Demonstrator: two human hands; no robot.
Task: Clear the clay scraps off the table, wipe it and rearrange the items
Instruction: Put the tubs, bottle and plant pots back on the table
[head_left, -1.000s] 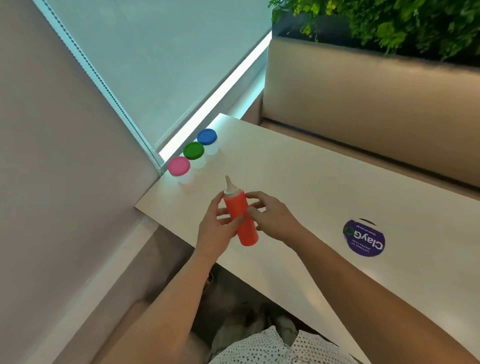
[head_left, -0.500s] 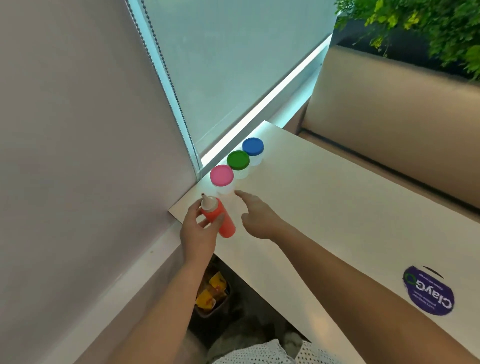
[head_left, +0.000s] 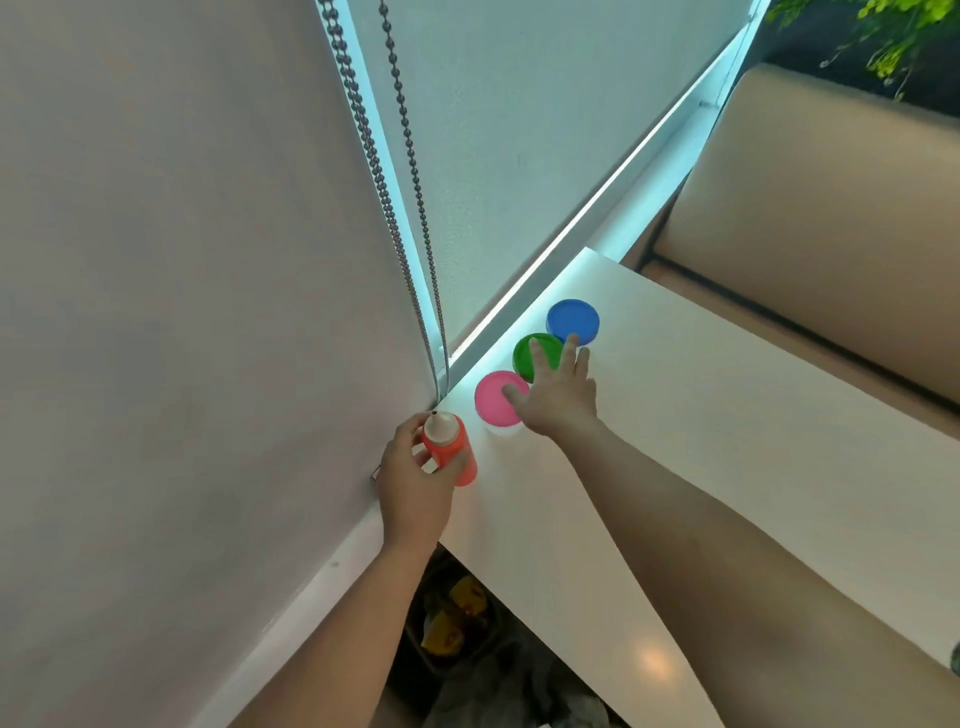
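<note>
Table (head_left: 727, 415) rearranging step: left hand (head_left: 410, 483) grips orange bottle (head_left: 452, 447), right hand (head_left: 558, 397) spread flat over tubs (head_left: 493, 402); next move probably seats bottle alongside.

I see three tubs in a row along the left edge of the table (head_left: 727, 441), beside the window (head_left: 519, 130): the near tub (head_left: 493, 405), the middle tub (head_left: 530, 349) behind it, and the far tub (head_left: 571, 316) behind that. The right hand (head_left: 558, 395) lies spread over the near and middle ones, fingertips reaching the far one. In front of the row, at the table's corner against the wall (head_left: 182, 312), the left hand (head_left: 410, 483) holds the bottle (head_left: 452, 448). The bench (head_left: 831, 234) stands behind the table, and a bin (head_left: 452, 618) sits beneath it.
</note>
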